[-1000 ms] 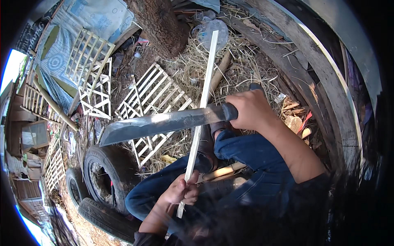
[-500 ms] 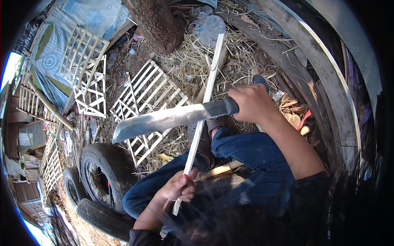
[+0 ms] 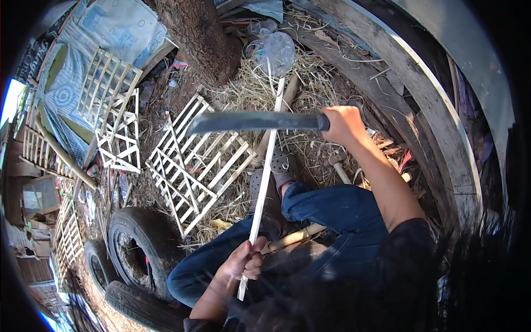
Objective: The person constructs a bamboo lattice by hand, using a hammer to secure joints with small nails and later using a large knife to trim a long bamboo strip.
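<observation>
A machete point(image 3: 254, 121) with a long broad blade points left across the view, its dark handle wrapped by my right hand point(image 3: 344, 125). The blade passes over a long pale strip of split bamboo point(image 3: 265, 180); whether it touches the strip, I cannot tell. My left hand point(image 3: 241, 261) grips the strip near its close end, beside my left knee. From there the strip slants away, its far tip lying near a round pole point(image 3: 290, 93) on the ground. Beyond my feet, a slatted bamboo panel point(image 3: 206, 157) lies on the ground under the blade's tip.
Shavings point(image 3: 310, 83) cover the ground around a tree trunk point(image 3: 193, 39) and a clear plastic bottle point(image 3: 276, 52). Old tyres point(image 3: 146, 232) are at the left. More slatted panels point(image 3: 108, 91) lean against patterned cloth point(image 3: 69, 91). A hammer point(image 3: 340, 166) lies near my right forearm; boards point(image 3: 426, 83) line the right.
The machete has moved away from me, and its blade, tilted before, is now nearly level. The bamboo strip stays in my left hand; its far tip appears lower in view.
</observation>
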### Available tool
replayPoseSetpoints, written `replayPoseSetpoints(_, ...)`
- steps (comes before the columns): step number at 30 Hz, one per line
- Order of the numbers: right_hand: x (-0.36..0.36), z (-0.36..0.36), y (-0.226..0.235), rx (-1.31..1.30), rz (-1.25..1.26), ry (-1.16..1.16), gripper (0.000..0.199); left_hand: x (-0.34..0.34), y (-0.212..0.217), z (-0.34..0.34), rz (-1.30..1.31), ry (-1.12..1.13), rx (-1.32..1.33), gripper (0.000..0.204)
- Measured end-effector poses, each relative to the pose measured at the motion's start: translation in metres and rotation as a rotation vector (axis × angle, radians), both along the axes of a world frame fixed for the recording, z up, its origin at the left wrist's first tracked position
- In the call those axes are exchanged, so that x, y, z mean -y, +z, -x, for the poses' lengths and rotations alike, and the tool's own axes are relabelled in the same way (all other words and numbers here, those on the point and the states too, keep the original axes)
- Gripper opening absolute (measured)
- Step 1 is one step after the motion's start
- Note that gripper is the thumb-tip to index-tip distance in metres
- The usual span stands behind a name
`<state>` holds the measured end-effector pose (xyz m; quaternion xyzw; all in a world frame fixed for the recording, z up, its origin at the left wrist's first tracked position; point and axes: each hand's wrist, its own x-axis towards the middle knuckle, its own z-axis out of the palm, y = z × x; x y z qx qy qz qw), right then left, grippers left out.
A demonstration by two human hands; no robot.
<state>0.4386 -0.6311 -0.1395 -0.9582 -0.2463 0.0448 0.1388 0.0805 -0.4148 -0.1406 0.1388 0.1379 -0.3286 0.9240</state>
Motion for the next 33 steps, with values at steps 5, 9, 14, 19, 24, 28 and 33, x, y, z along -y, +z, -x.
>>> replayPoseSetpoints(5,0.065,-0.028,0.007,-0.157,-0.168,-0.56,0.028,-0.008,0.005,0.028,-0.004,0.124,-0.064,0.044)
replayPoseSetpoints(9,0.069,-0.002,0.029,-0.175,-0.188,-0.502,0.027,-0.009,0.003,0.02,-0.003,0.054,0.01,0.044)
replayPoseSetpoints(14,0.033,0.021,0.049,-0.02,-0.412,-0.228,0.02,-0.003,0.008,0.002,0.0,0.054,0.093,0.047)
replayPoseSetpoints(19,0.001,0.06,0.052,0.105,-0.544,0.192,0.022,0.004,0.02,0.001,0.043,0.063,0.14,0.047)
replayPoseSetpoints(24,-0.012,0.052,0.039,0.18,-0.421,0.363,0.021,0.009,0.026,0.016,0.125,0.082,0.092,0.043)
replayPoseSetpoints(28,0.025,0.011,0.028,0.173,-0.21,0.071,0.018,0.015,0.011,0.008,0.246,0.046,0.054,0.04)
replayPoseSetpoints(33,0.011,0.03,0.032,0.103,-0.285,0.128,0.02,0.017,0.014,0.014,0.167,0.034,0.072,0.037)
